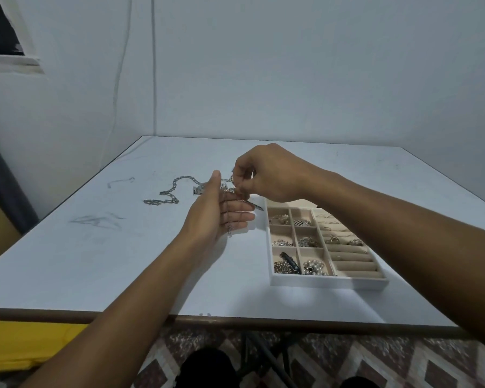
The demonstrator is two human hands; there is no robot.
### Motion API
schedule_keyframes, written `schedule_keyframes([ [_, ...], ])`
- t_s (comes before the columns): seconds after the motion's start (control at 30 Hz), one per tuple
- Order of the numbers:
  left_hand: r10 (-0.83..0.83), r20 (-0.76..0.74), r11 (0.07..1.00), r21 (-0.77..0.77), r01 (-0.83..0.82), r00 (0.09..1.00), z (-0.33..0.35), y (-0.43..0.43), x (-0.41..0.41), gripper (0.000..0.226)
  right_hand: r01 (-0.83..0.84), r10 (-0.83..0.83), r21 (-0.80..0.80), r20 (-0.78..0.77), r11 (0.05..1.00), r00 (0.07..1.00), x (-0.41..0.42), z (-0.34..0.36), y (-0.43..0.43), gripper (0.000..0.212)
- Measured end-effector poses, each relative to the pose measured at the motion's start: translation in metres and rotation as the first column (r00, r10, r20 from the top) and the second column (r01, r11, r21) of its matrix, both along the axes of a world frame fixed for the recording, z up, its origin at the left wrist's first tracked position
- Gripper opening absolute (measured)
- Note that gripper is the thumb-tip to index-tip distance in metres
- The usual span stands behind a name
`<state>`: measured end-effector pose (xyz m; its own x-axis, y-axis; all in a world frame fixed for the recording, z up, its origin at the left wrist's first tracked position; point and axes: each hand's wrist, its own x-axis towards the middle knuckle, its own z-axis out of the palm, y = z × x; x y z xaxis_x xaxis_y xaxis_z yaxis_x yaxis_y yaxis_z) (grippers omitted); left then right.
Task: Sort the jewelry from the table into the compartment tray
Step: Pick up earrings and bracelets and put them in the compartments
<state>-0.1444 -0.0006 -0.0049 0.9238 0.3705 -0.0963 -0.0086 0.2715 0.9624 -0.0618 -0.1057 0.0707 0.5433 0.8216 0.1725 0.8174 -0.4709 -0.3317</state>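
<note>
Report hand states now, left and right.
Left hand: open, fingers straight, thin chain draped over them.
Right hand: pinches the thin chain's upper end.

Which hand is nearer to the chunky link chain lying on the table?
Left. The left hand is just right of the link chain, thumb beside its end. The right hand is farther right, past the left hand, pinching a thin chain draped over the left fingers.

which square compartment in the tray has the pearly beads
The front-row compartment second from left in the tray, beside the ring rolls. It holds pale round beads; its left neighbour holds a dark piece with gold chain.
</note>
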Motion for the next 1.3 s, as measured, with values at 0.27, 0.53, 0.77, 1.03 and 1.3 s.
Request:
schedule_keyframes([
  [0.27,-0.089,0.041,0.995,-0.031,0.091,0.995,0.006,-0.014,0.005,0.065,0.029,-0.029,0.016,0.011,0.999,1.0,0.001,0.005,-0.021,0.009],
  [0.53,-0.16,0.049,0.985,-0.051,0.163,0.986,0.013,-0.043,0.014,0.067,0.08,-0.081,0.026,0.026,0.996,0.996,0.004,0.013,-0.058,0.006],
  [0.77,-0.197,0.041,0.978,-0.067,0.2,0.98,0.018,-0.065,0.02,0.066,0.124,-0.125,0.038,0.014,0.992,0.992,0.008,0.015,-0.082,0.007],
  [1.03,-0.21,0.019,0.977,-0.037,0.211,0.977,0.013,-0.07,0.02,0.063,0.13,-0.13,0.018,0.009,0.991,0.992,0.009,0.004,-0.087,0.007],
  [1.3,-0.219,-0.026,0.976,0.007,0.22,0.975,0.012,-0.062,0.016,0.065,0.127,-0.128,0.017,0.017,0.992,0.992,0.008,-0.003,-0.08,0.008],
])
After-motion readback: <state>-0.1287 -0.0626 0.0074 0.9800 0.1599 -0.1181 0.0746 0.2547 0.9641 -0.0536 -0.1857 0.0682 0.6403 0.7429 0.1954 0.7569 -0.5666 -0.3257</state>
